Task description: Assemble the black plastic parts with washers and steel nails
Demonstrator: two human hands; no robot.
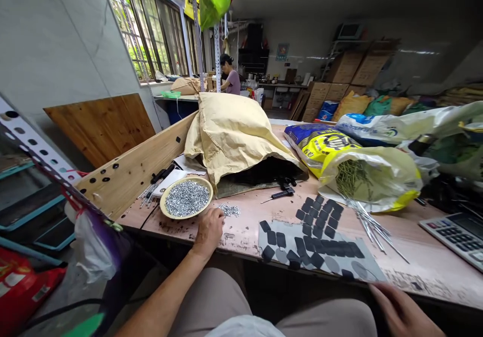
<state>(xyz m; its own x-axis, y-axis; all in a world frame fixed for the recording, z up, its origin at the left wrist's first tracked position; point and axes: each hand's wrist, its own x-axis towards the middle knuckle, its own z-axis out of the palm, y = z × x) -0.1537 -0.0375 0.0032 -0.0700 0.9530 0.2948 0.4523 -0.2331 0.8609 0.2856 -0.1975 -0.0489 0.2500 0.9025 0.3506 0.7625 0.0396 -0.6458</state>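
Observation:
My left hand (210, 229) rests on the table, its fingers curled together beside a small pile of tiny metal parts (230, 209). Whatever those fingers hold, if anything, is hidden. Just left of it stands a pale yellow bowl (164, 211) full of small silvery metal parts (187, 198). At the lower right, my right hand (402, 307) is at the table's front edge with fingers stretched out, close to the corner of a grey sheet (368, 271). Black rounded pads (334, 246) lie on that sheet and in rows behind it.
Behind the bowl lies a large paper sack (236, 131), its dark mouth facing me. A yellow plastic bag (335, 148) spills thin metal rods (372, 224). A calculator (458, 234) sits far right; a black-handled tool (281, 193) lies mid-table. Another person (233, 80) works in the background.

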